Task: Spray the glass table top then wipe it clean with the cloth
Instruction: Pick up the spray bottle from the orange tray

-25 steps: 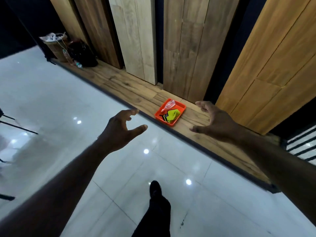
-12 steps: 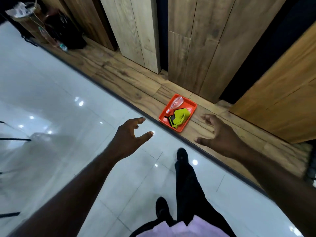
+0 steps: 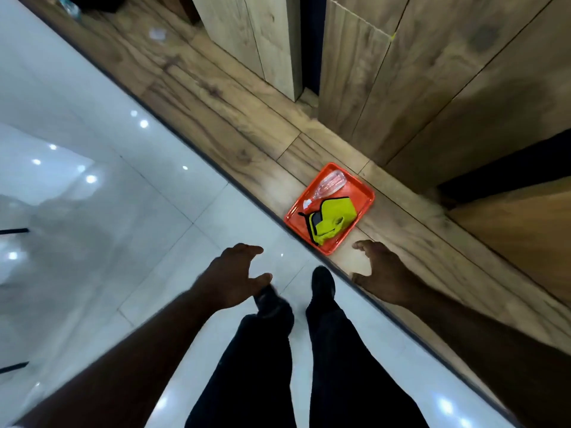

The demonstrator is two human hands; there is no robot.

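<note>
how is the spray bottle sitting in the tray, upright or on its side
On its side: the spray bottle lies flat in the orange tray, next to the yellow cloth.

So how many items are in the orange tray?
2: a clear spray bottle at the far end, a yellow cloth at the near end; more may hide beneath it.

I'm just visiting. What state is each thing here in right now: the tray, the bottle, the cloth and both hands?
orange tray: flat on the wooden floor strip, holding bottle and cloth.
clear spray bottle: lying on its side in the tray, untouched.
yellow-green cloth: bunched in the tray beside the bottle.
left hand: open, empty, over white tiles.
right hand: open, empty, near the tray, not touching it.
</note>
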